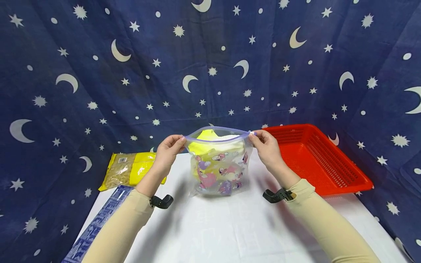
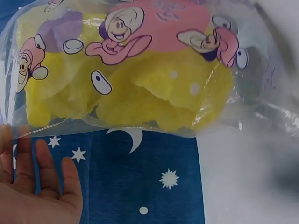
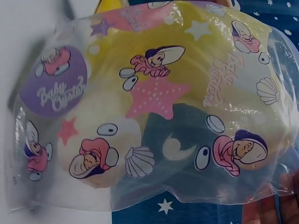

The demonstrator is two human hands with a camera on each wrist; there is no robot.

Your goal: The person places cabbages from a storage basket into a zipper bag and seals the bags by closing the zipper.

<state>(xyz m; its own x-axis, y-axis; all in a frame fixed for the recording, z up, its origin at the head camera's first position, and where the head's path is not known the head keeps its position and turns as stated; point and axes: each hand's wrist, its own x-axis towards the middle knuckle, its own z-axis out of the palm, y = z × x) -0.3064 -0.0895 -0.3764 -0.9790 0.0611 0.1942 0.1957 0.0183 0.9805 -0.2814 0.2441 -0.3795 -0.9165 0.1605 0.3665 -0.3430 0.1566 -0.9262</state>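
A clear zip bag (image 1: 218, 171) printed with pink and purple cartoon oysters stands upright on the white table, its lilac-edged mouth spread apart. Inside it, a yellow and white bundle (image 1: 204, 148), soft-looking, shows through the plastic and at the opening. My left hand (image 1: 167, 151) pinches the left corner of the mouth between thumb and finger. At the opposite corner, beside a white slider (image 1: 251, 133), my right hand (image 1: 268, 149) pinches the rim. Both wrist views look at the bag's printed sides, where the yellow contents (image 2: 159, 93) press against the plastic.
To the right stands a red plastic basket (image 1: 329, 186). A yellow packet with a clear window (image 1: 120, 171) lies at the back left, near a strip of blue patterned cloth (image 1: 105, 219). Behind the table (image 1: 213, 233) hangs a navy curtain (image 1: 210, 54) with moons and stars.
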